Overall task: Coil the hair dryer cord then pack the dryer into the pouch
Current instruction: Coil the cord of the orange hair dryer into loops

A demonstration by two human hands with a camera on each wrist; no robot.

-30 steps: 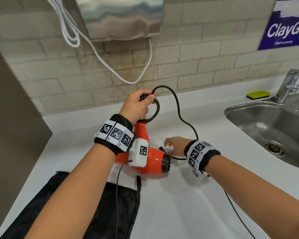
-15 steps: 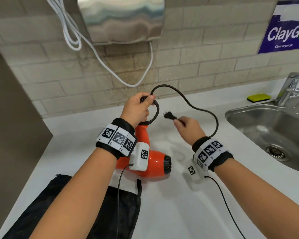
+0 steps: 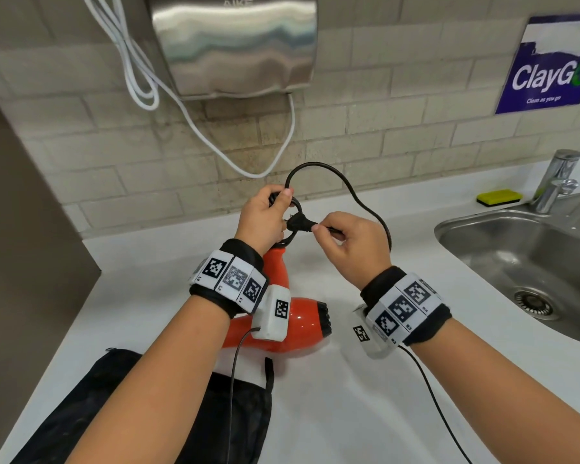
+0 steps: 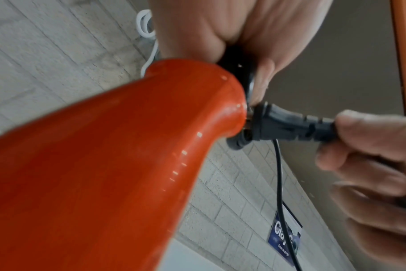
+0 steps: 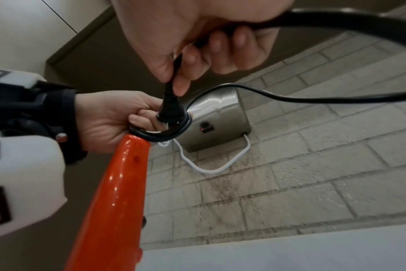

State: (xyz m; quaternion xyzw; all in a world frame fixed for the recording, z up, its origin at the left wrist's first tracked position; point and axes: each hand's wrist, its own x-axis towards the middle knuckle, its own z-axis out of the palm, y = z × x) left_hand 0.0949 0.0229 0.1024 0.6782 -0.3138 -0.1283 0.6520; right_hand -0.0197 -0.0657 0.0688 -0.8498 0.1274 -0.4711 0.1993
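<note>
The orange hair dryer (image 3: 298,324) lies on the white counter (image 3: 365,396) with its handle (image 5: 118,183) pointing up and away. My left hand (image 3: 265,219) grips small loops of the black cord (image 5: 160,134) at the handle's end. My right hand (image 3: 352,242) pinches the black plug (image 3: 298,224) by its neck, and the plug's (image 4: 287,126) prongs poke into the held loop. A free arc of cord (image 3: 329,175) rises between the two hands. The black pouch (image 3: 148,413) lies flat at the near left, partly under my left forearm.
A steel sink (image 3: 529,259) with a tap (image 3: 556,179) is set into the counter at the right, a yellow sponge (image 3: 499,197) behind it. A steel hand dryer (image 3: 231,45) with a white cable (image 3: 141,78) hangs on the brick wall. A brown panel (image 3: 24,229) stands at the left.
My right hand picked the plug up from the counter beside the dryer, lifted it and carried it left to the coil in my left hand. The left hand stayed put.
</note>
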